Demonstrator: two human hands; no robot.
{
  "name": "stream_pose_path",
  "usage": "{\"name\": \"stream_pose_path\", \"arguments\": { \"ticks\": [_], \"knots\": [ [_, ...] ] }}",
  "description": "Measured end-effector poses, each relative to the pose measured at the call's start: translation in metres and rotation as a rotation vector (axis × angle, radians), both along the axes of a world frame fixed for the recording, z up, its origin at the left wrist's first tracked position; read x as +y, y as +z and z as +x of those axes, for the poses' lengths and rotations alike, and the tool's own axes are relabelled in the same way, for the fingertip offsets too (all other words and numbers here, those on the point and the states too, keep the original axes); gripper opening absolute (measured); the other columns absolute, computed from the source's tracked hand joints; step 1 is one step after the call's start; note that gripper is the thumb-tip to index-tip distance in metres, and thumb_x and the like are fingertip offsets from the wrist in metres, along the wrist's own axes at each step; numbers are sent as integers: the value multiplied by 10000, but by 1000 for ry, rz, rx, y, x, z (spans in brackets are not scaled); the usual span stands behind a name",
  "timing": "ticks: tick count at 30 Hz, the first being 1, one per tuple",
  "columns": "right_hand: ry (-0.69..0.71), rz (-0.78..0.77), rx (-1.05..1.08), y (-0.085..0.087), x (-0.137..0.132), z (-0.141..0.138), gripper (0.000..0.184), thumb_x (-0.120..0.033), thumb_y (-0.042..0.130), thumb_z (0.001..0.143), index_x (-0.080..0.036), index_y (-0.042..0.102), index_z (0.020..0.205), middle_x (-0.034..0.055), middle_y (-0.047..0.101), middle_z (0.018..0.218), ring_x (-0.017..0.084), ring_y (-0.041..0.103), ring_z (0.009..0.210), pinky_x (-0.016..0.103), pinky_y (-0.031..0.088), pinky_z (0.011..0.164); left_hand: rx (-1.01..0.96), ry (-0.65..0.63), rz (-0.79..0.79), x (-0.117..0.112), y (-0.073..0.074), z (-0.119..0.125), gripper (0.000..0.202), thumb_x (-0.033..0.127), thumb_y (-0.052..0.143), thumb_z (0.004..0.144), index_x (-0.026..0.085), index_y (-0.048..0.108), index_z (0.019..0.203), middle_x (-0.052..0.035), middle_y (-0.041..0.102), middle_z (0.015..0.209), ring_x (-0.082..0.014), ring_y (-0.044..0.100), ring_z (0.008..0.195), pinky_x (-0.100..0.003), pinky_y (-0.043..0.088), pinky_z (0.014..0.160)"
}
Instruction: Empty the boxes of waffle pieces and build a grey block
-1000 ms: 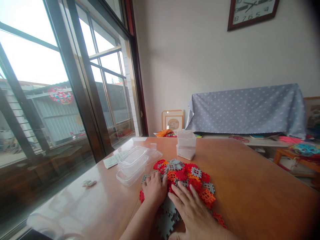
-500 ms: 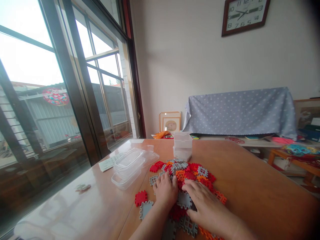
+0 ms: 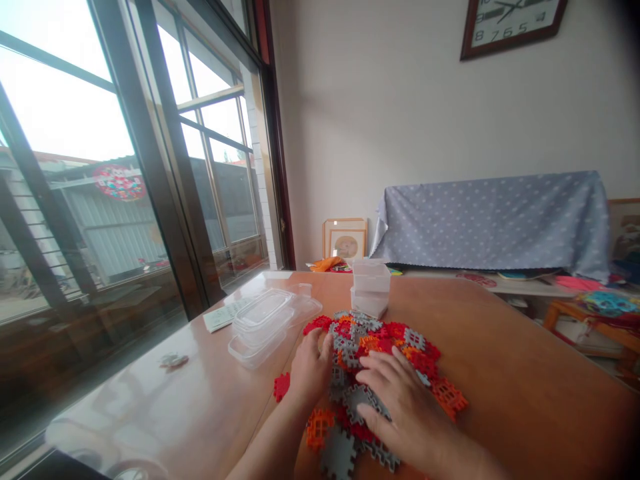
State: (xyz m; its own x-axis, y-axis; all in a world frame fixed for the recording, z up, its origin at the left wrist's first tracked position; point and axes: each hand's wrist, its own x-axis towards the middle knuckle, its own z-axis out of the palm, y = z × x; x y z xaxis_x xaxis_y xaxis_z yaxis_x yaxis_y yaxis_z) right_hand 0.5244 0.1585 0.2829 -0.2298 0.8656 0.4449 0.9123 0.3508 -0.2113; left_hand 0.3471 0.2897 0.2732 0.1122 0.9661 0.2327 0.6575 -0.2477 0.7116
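A heap [image 3: 363,347] of notched red, grey and orange plastic pieces lies on the brown surface [image 3: 505,360], its long axis running from the person's side away toward the far edge, though single pieces face every which way. At the heap's near end are a solid grey square [image 3: 339,453] and an orange lattice piece [image 3: 320,427]. The left hand [image 3: 307,367] is over the heap's left flank, fingers loosely extended with the thumb apart (its palm side is hidden); the right hand [image 3: 400,393] is over the heap's right side, fingers spread and visibly grasping nothing. A red piece [image 3: 281,387] sits just left of the heap. Farther left of it are clear containers [image 3: 263,327] and a printed sheet [image 3: 220,319]; just beyond its far end stands a translucent box [image 3: 371,293].
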Motion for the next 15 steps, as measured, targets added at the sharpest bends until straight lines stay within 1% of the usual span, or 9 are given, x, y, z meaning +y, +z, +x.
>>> {"name": "stream_pose_path", "arguments": {
  "ticks": [2,4,5,7,9,11,13,15],
  "knots": [
    [138,-84,-44,-1,-4,-16,467,-454,646,893,-314,611,1337,63,564,1487,335,431,1430,635,211,1230,46,38,5,4,-3,-22,487,501,396,995,219,603,1333,-116,674,1344,-299,580,1290,-390,416,1077],
    [258,-163,-100,-4,-6,-31,629,-585,665,863,-346,539,1431,75,513,1543,373,397,1457,673,228,1210,123,72,-3,6,-9,-41,479,503,374,1007,233,594,1335,-108,667,1359,-296,582,1289,-405,409,1080],
    [302,-195,-127,-5,-6,-38,674,-621,663,854,-357,513,1456,86,496,1558,389,391,1461,693,232,1199,167,82,-7,7,-13,-48,481,506,362,1012,237,587,1342,-107,649,1386,-295,570,1306,-416,397,1092],
    [361,-245,-167,-8,-5,-48,688,-643,648,860,-363,496,1471,106,476,1571,409,387,1462,717,237,1183,252,75,-29,6,-20,-56,492,515,337,1019,245,571,1357,-108,603,1444,-308,514,1368,-472,345,1136],
    [381,-286,-179,-10,-4,-53,649,-629,629,881,-349,516,1455,112,471,1573,410,361,1477,724,221,1183,309,40,-60,3,-26,-56,505,540,324,1017,259,566,1361,-104,562,1490,-336,427,1439,-558,272,1169],
    [354,-307,-154,-11,-3,-52,565,-593,614,899,-319,578,1392,100,485,1564,391,329,1496,716,168,1202,331,1,-72,-1,-28,-50,518,567,322,1010,270,573,1352,-102,538,1514,-351,372,1473,-603,229,1179],
    [286,-300,-116,-10,-4,-46,429,-487,613,909,-301,641,1294,68,514,1541,358,315,1507,695,100,1224,329,-32,-55,-5,-29,-40,536,581,323,1004,264,581,1351,-109,523,1527,-338,368,1477,-574,231,1193],
    [205,-275,-98,-6,-6,-38,343,-315,604,877,-288,676,1211,42,526,1529,325,311,1511,665,68,1239,318,-68,-41,-10,-30,-28,560,589,325,999,249,591,1355,-120,519,1529,-331,376,1474,-531,248,1202]
  ]
}}
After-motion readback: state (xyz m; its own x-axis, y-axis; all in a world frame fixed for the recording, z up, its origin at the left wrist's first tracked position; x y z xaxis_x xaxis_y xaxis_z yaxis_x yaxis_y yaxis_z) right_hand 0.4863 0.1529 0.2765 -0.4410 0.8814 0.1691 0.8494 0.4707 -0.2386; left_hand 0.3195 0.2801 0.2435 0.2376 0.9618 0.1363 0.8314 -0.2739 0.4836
